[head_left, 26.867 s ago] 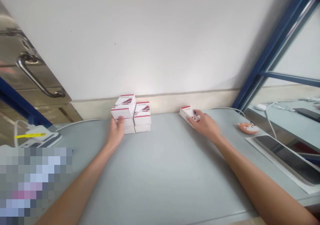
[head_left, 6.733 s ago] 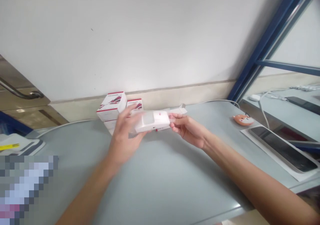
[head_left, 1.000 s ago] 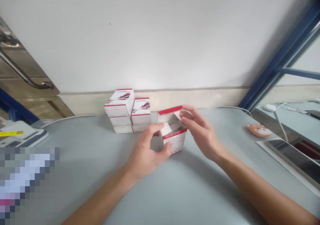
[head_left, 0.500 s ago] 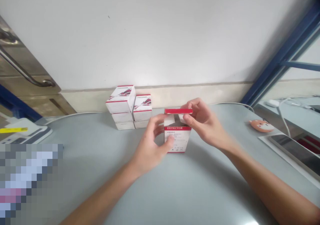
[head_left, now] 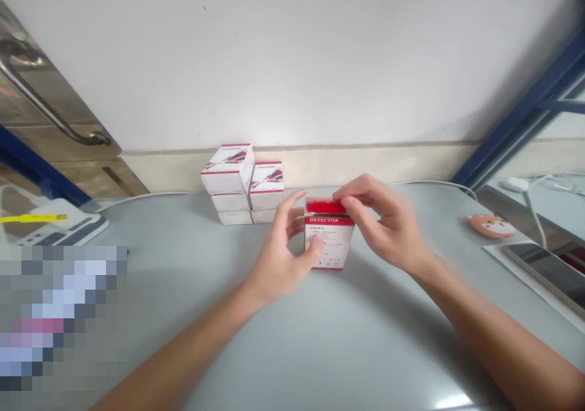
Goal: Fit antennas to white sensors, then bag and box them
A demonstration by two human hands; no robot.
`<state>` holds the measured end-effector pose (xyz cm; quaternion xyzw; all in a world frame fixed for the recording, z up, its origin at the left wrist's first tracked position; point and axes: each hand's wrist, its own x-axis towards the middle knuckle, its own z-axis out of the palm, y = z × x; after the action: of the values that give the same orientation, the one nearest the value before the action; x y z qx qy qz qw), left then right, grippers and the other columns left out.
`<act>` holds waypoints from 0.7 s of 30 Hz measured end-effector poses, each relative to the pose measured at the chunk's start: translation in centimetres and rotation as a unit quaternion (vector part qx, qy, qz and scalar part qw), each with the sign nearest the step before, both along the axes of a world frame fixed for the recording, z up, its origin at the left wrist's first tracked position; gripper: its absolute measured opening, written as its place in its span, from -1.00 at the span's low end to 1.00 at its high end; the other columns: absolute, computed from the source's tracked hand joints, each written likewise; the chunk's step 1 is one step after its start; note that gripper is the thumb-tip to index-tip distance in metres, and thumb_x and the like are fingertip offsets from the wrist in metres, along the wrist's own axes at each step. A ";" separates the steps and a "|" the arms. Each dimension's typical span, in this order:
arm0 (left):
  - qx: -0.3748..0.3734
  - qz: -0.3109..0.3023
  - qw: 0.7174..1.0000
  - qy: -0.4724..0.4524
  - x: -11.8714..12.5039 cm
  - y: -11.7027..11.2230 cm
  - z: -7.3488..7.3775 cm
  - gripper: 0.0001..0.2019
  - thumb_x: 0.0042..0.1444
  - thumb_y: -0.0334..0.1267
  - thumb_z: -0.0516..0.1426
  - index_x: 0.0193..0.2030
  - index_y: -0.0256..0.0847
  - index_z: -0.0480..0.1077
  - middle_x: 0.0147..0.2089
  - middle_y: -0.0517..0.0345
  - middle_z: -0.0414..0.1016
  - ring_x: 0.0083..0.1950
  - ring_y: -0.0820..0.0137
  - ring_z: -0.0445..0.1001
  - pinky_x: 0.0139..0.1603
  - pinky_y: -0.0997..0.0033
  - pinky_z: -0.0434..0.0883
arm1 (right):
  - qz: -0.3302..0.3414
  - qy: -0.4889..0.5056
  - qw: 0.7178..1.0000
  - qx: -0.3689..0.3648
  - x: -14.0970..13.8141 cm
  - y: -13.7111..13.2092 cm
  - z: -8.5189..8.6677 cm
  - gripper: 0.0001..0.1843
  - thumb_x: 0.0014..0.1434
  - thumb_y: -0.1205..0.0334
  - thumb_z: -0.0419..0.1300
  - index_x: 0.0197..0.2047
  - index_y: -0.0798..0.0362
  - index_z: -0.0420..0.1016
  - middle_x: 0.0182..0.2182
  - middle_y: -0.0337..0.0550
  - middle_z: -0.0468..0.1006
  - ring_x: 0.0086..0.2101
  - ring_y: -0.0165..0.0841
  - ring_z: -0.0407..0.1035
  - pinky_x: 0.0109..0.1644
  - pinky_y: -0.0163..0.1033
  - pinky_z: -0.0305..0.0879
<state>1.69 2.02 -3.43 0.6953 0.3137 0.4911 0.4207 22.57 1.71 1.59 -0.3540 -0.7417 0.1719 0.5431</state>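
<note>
A white cardboard box (head_left: 329,246) with red bands and the word DETECTOR on its near face stands upright on the grey table (head_left: 292,350). My left hand (head_left: 290,249) grips it from the left, thumb on the printed face and fingers along the side, partly hidden. At the top, my right hand (head_left: 381,219) pinches the right end of the lid's red tuck flap (head_left: 322,206) between thumb and fingers. The lid is nearly down, the flap at the box's front edge. Whatever is inside the box is hidden.
Several similar white boxes (head_left: 227,173) are stacked by the wall, left of centre. A power strip (head_left: 68,228) and a blurred-out patch (head_left: 59,313) lie at the left. An orange animal-face case (head_left: 491,225) and a dark phone-like slab (head_left: 548,277) are on the right.
The lid has come down: the gap under it, with white side flaps showing, has nearly gone. My right hand has lowered the red flap to the front edge. My left hand still holds the box.
</note>
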 end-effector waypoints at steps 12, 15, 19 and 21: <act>0.084 -0.010 0.996 0.017 -0.4 0.6 -0.3 -0.46 0.37 -0.23 0.23 0.42 0.09 0.21 0.41 0.00 0.42 0.34 0.22 0.52 0.38 0.07 0.50 | 0.037 -0.040 0.997 0.050 0.3 0.2 -0.4 -0.91 0.35 0.21 0.31 -0.20 -0.07 0.46 -0.14 -0.09 0.55 -0.19 -0.24 0.47 -0.07 0.00 0.48; 0.078 -0.004 0.996 0.035 -0.6 0.7 -0.1 -0.42 0.33 -0.19 0.28 0.43 0.08 0.22 0.44 -0.03 0.39 0.37 0.17 0.50 0.38 0.03 0.50 | 0.033 0.020 0.999 -0.020 -0.2 -0.1 -0.1 -0.90 0.37 0.20 0.27 -0.22 -0.06 0.45 -0.16 -0.12 0.54 -0.17 -0.25 0.48 -0.06 -0.03 0.50; 0.057 0.012 0.998 0.038 -0.5 0.4 -0.2 -0.41 0.32 -0.12 0.29 0.43 0.11 0.25 0.46 -0.01 0.39 0.36 0.14 0.52 0.33 0.03 0.55 | 0.018 0.033 0.999 -0.027 -0.5 -0.3 -0.1 -0.87 0.36 0.20 0.27 -0.26 -0.05 0.45 -0.19 -0.14 0.53 -0.21 -0.28 0.46 -0.08 -0.05 0.50; 0.048 0.024 0.998 0.036 -0.3 0.3 -0.4 -0.41 0.32 -0.12 0.30 0.44 0.16 0.25 0.45 0.03 0.40 0.35 0.15 0.53 0.32 0.04 0.55 | 0.004 0.016 1.000 -0.001 -0.5 -0.4 -0.1 -0.85 0.35 0.21 0.27 -0.29 -0.05 0.45 -0.21 -0.13 0.53 -0.24 -0.28 0.44 -0.11 -0.05 0.50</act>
<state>1.43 2.35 -3.84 0.7243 0.3210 0.4903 0.3633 22.05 1.31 1.49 -0.3486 -0.7342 0.1803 0.5541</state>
